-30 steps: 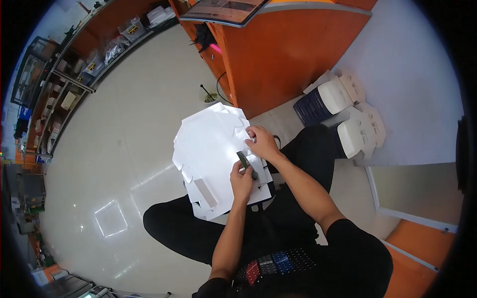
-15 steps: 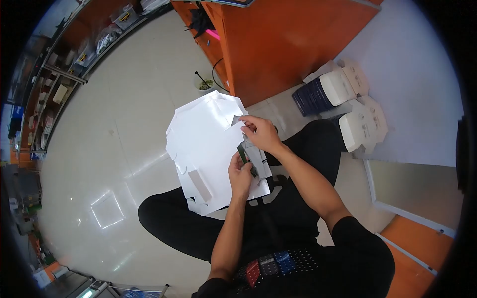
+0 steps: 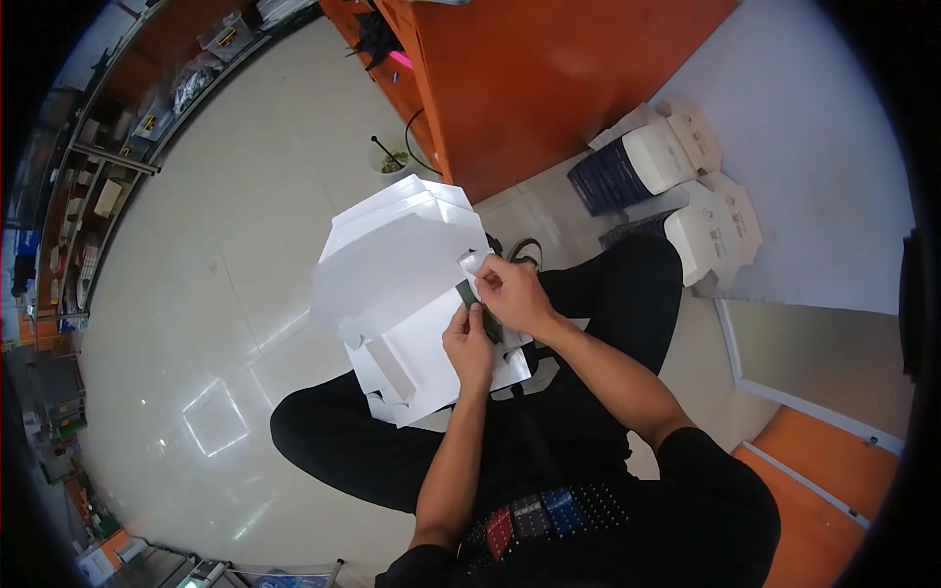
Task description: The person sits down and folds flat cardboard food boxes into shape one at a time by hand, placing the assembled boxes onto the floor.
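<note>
A partly folded cardboard box [image 3: 402, 255], white inside, lies across the lap with its large lid panel tilted up along a crease. My left hand [image 3: 470, 343] is closed on the box's right side wall, whose dark green outer face shows between the two hands. My right hand [image 3: 515, 296] pinches the same side close to the corner, next to a small white tab. Its fingertips partly hide that edge. At the left end of the box, a narrow side flap stands folded inward.
Stacks of flat cartons [image 3: 676, 216], dark blue and white, lean by the wall at right. An orange cabinet [image 3: 559, 78] stands ahead, with a small pot [image 3: 392, 160] beside it. Shelves with boxes [image 3: 108, 196] run along the left. Black-trousered legs [image 3: 343, 431] support the box.
The large white panel has bent upward along its crease and now slopes. My right hand has shifted down slightly, closer to my left hand, and the green side has turned more into view.
</note>
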{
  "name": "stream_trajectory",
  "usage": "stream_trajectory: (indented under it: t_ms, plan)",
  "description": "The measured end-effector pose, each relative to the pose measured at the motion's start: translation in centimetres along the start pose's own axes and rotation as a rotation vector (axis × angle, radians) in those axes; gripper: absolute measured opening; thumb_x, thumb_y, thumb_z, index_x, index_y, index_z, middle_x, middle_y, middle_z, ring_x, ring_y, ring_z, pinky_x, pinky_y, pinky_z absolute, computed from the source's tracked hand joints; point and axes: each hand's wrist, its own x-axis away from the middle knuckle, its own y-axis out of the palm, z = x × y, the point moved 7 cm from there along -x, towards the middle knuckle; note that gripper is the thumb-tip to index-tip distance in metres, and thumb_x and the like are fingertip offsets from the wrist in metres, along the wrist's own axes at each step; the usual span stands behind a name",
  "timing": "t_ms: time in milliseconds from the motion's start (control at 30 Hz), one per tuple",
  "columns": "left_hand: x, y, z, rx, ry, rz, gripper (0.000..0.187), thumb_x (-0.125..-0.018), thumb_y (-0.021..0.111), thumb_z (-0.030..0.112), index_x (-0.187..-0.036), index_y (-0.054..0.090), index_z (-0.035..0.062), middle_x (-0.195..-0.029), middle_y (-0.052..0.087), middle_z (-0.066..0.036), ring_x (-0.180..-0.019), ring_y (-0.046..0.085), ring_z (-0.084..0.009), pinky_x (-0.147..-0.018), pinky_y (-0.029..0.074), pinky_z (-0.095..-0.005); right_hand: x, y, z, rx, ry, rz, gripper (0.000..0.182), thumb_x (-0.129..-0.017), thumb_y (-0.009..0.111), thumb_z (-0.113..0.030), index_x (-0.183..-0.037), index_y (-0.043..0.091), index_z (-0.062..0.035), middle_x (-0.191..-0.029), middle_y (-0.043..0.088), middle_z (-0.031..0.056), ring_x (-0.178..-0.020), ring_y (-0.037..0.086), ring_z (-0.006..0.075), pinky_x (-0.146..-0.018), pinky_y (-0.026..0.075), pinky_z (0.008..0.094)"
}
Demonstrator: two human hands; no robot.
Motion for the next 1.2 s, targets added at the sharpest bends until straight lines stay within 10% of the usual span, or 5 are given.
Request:
stream_trajectory:
  t_ms: [267,867,1200]
  plan:
    - [0.1,0.2,0.3,0.069,0.08,-0.002,0.026,-0.105,0.054,0.016,-0.108,0.07,-0.0045,-0.086,0.068,-0.002,-0.077,0.055,-0.0061,-0.068,0.045,-0.0232,1.8,0.5,-2.7,0.291,-0.225,-0.035,0.007,-0.083,0.063,-0.006,-0.086,0.058,-0.0017,-0.077,0.063,0.0167,-0.075,0.065,0.0378,-0.064,0.052,0.0477]
    - [0.4,0.9,1.3,0.149,-0.086,-0.061,0.031,-0.106,0.051,0.02,-0.109,0.069,-0.0049,-0.089,0.065,-0.004,-0.08,0.055,-0.0102,-0.071,0.047,-0.0255,5.0,-0.5,-2.7,0.386,-0.196,0.059,0.007,-0.083,0.067,-0.004,-0.087,0.063,-0.0022,-0.085,0.063,0.0125,-0.073,0.064,0.0353,-0.064,0.053,0.043]
    - [1.4,-1.1,3.3,-0.204,0.077,-0.217,0.042,-0.106,0.048,0.02,-0.135,0.055,-0.0085,-0.136,0.058,-0.021,-0.127,0.055,-0.0293,-0.099,0.05,-0.0386,5.0,-0.1,0.2,0.143,-0.075,0.026,0.02,-0.091,0.069,-0.014,-0.106,0.062,-0.0031,-0.103,0.062,0.014,-0.083,0.066,0.0333,-0.071,0.053,0.0391]
